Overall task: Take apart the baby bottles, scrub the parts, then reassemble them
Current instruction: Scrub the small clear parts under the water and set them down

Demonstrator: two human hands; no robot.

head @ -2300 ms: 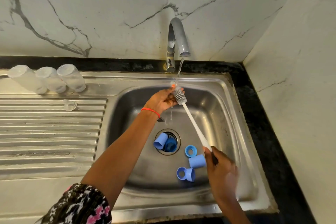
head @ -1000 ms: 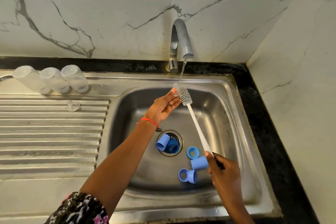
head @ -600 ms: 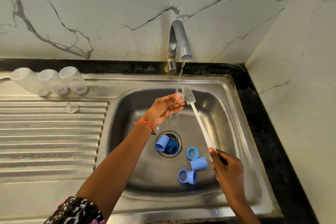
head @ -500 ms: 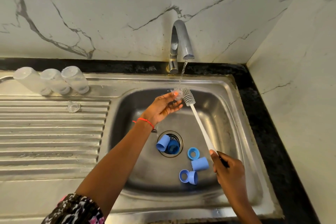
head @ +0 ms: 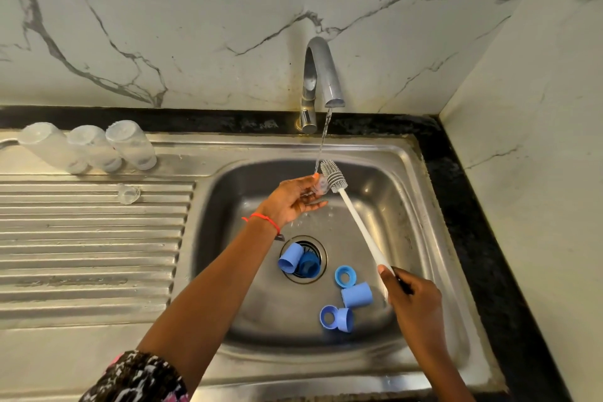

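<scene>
My left hand (head: 290, 201) holds a small clear teat (head: 320, 184) in its fingertips under the running stream from the tap (head: 318, 78). My right hand (head: 412, 297) grips the white handle of a bottle brush (head: 357, 219), whose grey bristle head touches the teat from the right. Several blue caps and collars (head: 355, 294) lie on the sink floor, two of them on the drain (head: 303, 259). Three clear bottle bodies (head: 91, 147) stand upside down at the back of the drainboard. A second clear teat (head: 129, 193) lies just in front of them.
The steel sink basin (head: 434, 238) sits in a corner, with marble walls behind and to the right. The ribbed drainboard (head: 88, 245) stretches to the left. A black counter strip (head: 483, 238) borders the sink on the right.
The brush head has slipped off the teat and now rests beside it on the right. My left hand has turned the teat under the stream. The parts in the sink have not moved.
</scene>
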